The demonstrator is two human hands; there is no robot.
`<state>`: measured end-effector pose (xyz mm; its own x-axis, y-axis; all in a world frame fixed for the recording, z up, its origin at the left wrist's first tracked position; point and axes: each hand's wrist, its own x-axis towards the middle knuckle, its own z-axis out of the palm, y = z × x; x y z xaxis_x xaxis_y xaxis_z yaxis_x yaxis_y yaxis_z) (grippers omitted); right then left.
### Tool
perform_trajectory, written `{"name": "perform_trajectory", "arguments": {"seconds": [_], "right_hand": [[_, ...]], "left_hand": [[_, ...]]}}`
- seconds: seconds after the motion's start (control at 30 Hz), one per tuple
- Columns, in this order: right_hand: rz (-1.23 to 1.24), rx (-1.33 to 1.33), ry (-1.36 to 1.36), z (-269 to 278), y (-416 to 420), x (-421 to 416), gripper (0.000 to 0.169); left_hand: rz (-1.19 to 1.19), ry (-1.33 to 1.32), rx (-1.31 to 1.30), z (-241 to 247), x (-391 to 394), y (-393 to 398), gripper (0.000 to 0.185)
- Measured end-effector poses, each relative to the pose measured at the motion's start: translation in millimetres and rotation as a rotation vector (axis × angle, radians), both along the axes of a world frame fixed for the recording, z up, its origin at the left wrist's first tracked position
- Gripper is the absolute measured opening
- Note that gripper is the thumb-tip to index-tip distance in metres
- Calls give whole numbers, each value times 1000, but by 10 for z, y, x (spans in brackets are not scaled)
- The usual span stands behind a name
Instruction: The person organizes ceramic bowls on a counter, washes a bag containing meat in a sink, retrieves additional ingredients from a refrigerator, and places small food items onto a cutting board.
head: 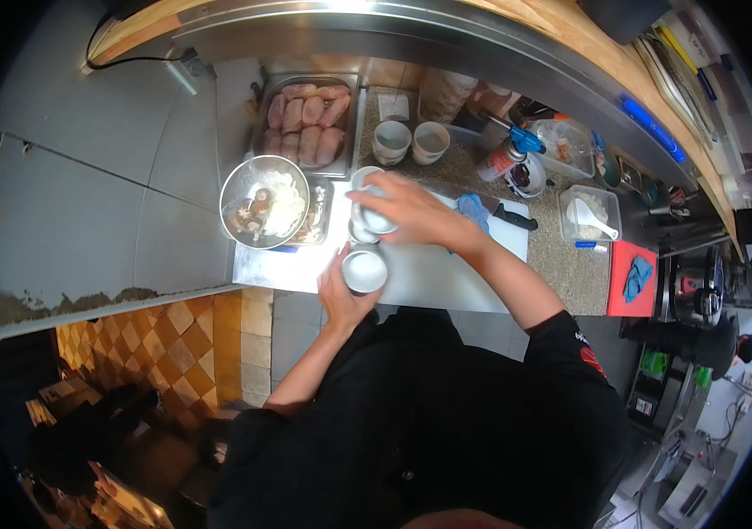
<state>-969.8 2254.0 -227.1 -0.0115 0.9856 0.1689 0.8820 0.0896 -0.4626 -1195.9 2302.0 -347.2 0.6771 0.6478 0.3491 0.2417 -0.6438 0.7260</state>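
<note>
My left hand (344, 294) is wrapped around the side of a small white cup (364, 272) near the front edge of the white cutting board (442, 281). Just beyond it, my right hand (415, 208) grips another white cup (378, 219) from above, its fingers hiding part of the rim. Partly covered by that cup is a further pale cup (360, 233). One more white cup (367, 174) shows behind my right fingers. What the cups contain is hard to tell in the glare.
Left stand a metal bowl (233, 182) of sliced white food and mushrooms, a mushroom tray (327, 221) and a raw-meat tray (355, 125). Behind are two tubs (391, 151). Right lie a blue cloth (473, 210), a knife (515, 216) and a blowtorch (505, 159). Another person (700, 344) is far right.
</note>
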Motion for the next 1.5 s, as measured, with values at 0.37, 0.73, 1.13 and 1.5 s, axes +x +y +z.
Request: {"name": "perform_trajectory", "arguments": {"seconds": [0.37,0.73,1.13,1.5], "right_hand": [[-231,-126,167,-1070,-578,237,91],[-526,-91,170,-1007,-720,974,94],[-945,-169,195,-1394,49,1702,110],[-1023,302,464,-1075,-536,1459,98]], "left_hand": [[-540,544,225,143,587,28,81],[-319,352,239,474,720,222,92],[-4,748,37,459,1918,797,73],[-264,561,131,435,2259,412,78]]}}
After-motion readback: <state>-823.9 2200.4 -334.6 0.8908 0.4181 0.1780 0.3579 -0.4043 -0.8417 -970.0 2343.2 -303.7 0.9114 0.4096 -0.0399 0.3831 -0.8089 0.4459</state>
